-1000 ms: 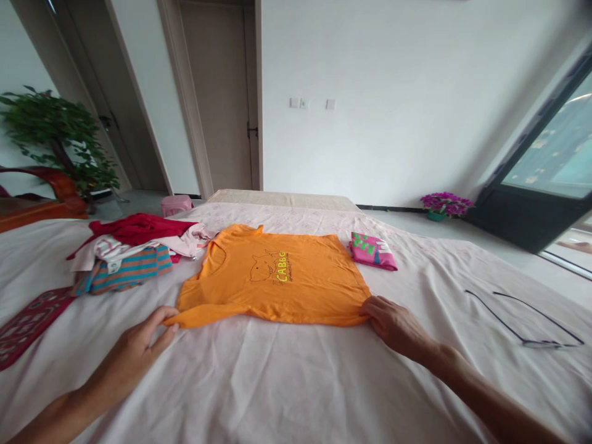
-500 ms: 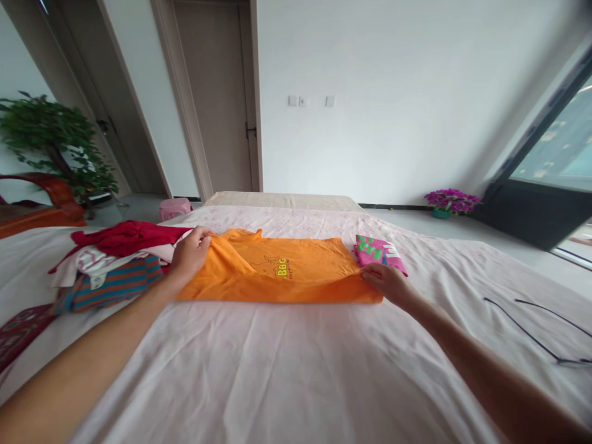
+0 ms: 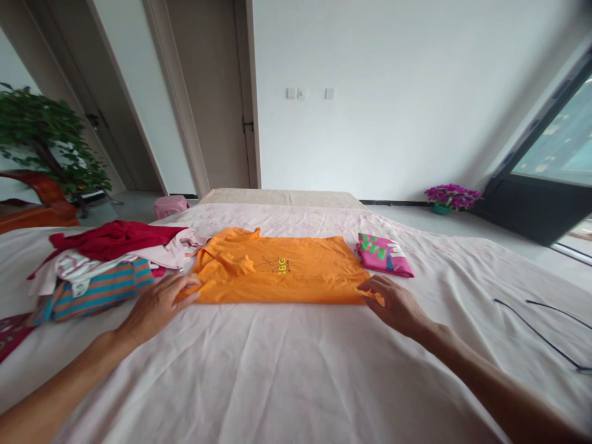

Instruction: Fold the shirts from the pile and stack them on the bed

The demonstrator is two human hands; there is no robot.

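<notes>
Orange shirt (image 3: 319, 259) lies mid-frame on the pale sheet (image 3: 259, 370), neck end toward the left; its near side is turned over in a long strip, which leaves a straight near edge and covers part of the print, with yellow "BBG" lettering readable; cloth is bunched up at the shirt's left end, next to the print; left hand (image 3: 164, 302) is at the near-left corner, fingers bent, thumb a little apart from them, orange edge showing in between; touching the shirt, but can't tell if it's pinching; right hand (image 3: 393, 302) is at the near-right corner, half curled, a scrap of orange showing by the fingertips; contact yes, firm hold can't tell; pink folded cloth (image 3: 386, 256) with green and white print sits just beyond the right hand, close to the shirt's right side; loose heap on the left, beyond the left hand: red garment (image 3: 118, 239) on top, pale pieces under it, blue-and-brown striped garment (image 3: 108, 287) at its near side; dark red item (image 3: 13, 336) runs out of frame at far left, partly cut off; glasses (image 3: 539, 333) lie on the sheet at right, arms spread, cut by the frame edge, well apart from the right hand; past the sheet: pink stool (image 3: 171, 205) at left, purple flowers (image 3: 453, 194) in a green pot at right, by the white wall (image 3: 379, 61).
</notes>
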